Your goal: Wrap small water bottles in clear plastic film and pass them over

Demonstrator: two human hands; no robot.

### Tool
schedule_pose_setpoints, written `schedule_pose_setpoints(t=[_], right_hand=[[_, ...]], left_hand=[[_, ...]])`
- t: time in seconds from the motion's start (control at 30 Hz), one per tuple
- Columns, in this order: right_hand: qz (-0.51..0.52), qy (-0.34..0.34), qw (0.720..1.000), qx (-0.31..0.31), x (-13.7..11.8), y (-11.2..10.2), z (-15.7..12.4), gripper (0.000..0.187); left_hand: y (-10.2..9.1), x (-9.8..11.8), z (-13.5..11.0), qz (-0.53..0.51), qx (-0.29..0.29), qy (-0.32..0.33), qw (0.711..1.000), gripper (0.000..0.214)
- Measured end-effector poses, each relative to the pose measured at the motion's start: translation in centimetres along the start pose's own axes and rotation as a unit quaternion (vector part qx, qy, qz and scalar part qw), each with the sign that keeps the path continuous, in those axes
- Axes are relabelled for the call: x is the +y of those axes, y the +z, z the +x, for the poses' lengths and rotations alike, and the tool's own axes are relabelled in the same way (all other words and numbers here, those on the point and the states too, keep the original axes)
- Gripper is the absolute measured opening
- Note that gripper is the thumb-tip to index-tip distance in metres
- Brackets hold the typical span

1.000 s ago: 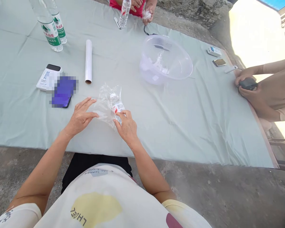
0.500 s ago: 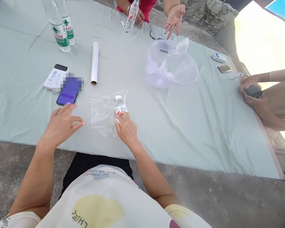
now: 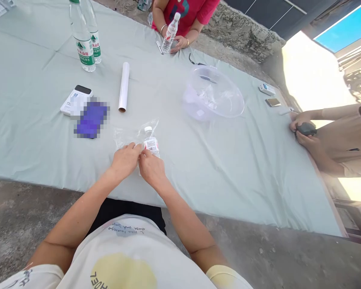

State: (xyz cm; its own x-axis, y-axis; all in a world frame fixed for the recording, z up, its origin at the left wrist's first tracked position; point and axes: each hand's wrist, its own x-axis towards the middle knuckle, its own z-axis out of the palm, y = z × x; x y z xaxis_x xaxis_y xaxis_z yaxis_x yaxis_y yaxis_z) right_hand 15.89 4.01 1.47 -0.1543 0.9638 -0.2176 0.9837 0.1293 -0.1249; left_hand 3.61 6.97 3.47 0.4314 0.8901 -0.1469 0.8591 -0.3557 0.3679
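A small clear bottle [image 3: 151, 141] with a white cap and a red-and-white label lies on a sheet of clear plastic wrap [image 3: 126, 135] on the pale green cloth [image 3: 228, 160]. My left hand [image 3: 124, 161] and my right hand [image 3: 151, 168] meet just in front of the bottle. The fingers of both are curled and pinched on the near edge of the wrap, and my right hand touches the bottle's base.
A roll of wrap [image 3: 123, 86], a phone [image 3: 91, 119], a white device [image 3: 76, 100] and two tall water bottles [image 3: 86, 37] lie to the left. A clear bowl [image 3: 213, 93] sits beyond. One person [image 3: 180, 18] holds a bottle at the far edge; another's hands [image 3: 305, 130] grip a dark object at right.
My left hand has come back in from the left and closed on the wrap beside my right hand. The far person's raised hand has come down to the cloth.
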Motion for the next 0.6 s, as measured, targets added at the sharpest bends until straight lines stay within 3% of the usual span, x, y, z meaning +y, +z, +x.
schedule_pose_setpoints(t=[0.13, 0.27, 0.37, 0.47, 0.5, 0.6], right_hand=[[0.002, -0.057, 0.998, -0.031, -2.3, 1.0, 0.5, 0.032], [0.062, -0.102, 0.992, -0.028, -4.6, 1.9, 0.4, 0.034], [0.081, -0.147, 0.986, -0.013, -4.8, 1.4, -0.9, 0.038], [0.152, -0.215, 0.965, 0.010, -2.5, -0.3, -2.7, 0.022], [0.191, -0.194, 0.961, 0.051, -1.4, -0.8, -3.1, 0.021], [0.260, -0.011, 0.940, 0.221, 2.0, -1.5, -3.0, 0.025]], left_hand=[[-0.2, -3.3, -1.2, -0.005, 0.019, -0.032, 0.999, 0.055], [-1.6, -2.4, -1.8, -0.058, 0.138, -0.005, 0.989, 0.042], [-1.7, -1.2, -0.8, -0.138, 0.073, 0.043, 0.987, 0.035], [-0.5, -1.9, 0.3, -0.161, 0.004, 0.011, 0.987, 0.036], [0.0, -2.5, 0.6, -0.165, 0.000, 0.000, 0.986, 0.035], [1.3, -4.2, 0.7, -0.177, 0.015, -0.001, 0.984, 0.030]])
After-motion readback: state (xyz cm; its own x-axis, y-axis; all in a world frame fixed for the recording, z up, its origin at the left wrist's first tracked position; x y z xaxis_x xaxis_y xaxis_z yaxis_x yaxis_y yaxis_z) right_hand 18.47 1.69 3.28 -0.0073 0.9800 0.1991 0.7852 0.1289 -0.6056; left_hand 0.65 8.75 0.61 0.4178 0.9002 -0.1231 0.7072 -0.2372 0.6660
